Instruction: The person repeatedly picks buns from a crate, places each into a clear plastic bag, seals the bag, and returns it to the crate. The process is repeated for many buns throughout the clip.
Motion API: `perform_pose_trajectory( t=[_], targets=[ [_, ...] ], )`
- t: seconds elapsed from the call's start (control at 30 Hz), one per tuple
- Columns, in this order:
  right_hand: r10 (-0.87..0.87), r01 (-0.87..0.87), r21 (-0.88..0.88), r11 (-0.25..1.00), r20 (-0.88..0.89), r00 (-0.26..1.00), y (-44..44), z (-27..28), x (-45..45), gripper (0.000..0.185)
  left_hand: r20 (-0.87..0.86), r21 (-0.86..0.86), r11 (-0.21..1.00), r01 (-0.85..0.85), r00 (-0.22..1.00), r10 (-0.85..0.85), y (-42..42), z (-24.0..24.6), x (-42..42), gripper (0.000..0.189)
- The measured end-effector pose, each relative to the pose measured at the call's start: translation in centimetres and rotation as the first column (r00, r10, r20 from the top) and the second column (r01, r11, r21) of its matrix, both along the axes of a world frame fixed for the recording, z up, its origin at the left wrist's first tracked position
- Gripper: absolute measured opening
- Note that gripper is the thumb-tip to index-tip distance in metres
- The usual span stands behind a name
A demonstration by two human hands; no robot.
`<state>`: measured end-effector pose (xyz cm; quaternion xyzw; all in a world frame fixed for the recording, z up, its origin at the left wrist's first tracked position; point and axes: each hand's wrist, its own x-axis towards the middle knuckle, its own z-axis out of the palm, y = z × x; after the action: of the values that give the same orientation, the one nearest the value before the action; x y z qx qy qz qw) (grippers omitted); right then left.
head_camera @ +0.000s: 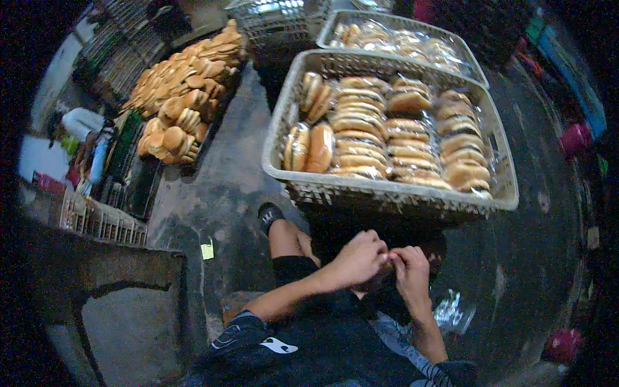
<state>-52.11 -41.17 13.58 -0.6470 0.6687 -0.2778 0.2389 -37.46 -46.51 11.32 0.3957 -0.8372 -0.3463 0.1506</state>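
My left hand (360,257) and my right hand (411,266) meet above my lap, fingertips pinched close together. Whether something thin is between the fingers is too dark and blurred to tell. Just beyond them stands a pale plastic crate (396,186) with perforated sides, raised off the floor. Inside it are rows of filled buns (360,126) in clear plastic wrapping, some stacked and some stood on edge at the left. Beside my right forearm lie clear plastic bags (453,312).
A second crate (476,72) of wrapped buns adjoins the first at the back. Loose buns (181,96) are heaped at the left, near a person (84,128). A yellow paper scrap (207,250) lies on the floor (227,159). Pink objects (575,140) stand far right.
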Motion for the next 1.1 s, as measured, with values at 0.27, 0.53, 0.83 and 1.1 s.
perform_pose_trajectory(
  t=[0.27,0.53,0.83,1.1],
  targets=[
    [-0.043,0.042,0.100,0.994,0.008,0.999,3.3,-4.8,-1.6,0.033,-0.295,0.695,0.707,0.128,0.948,0.119,-1.8,-6.1,-2.1,0.019],
    [-0.423,0.613,0.000,0.790,0.724,0.545,3.6,-7.9,-5.5,0.050,-0.591,0.241,0.969,-0.063,0.782,0.198,3.4,-5.0,-11.7,0.020],
    [-0.206,0.420,0.641,0.643,-0.383,0.900,8.2,-36.9,-23.8,0.052,-0.396,0.316,0.875,-0.366,0.787,0.473,1.0,-7.2,-10.1,0.024],
    [-0.479,0.638,0.547,0.542,-0.423,0.769,16.2,-37.6,-22.5,0.020,-0.134,0.419,0.672,-0.610,0.691,0.710,0.9,-7.8,-8.8,0.033]
  ],
)
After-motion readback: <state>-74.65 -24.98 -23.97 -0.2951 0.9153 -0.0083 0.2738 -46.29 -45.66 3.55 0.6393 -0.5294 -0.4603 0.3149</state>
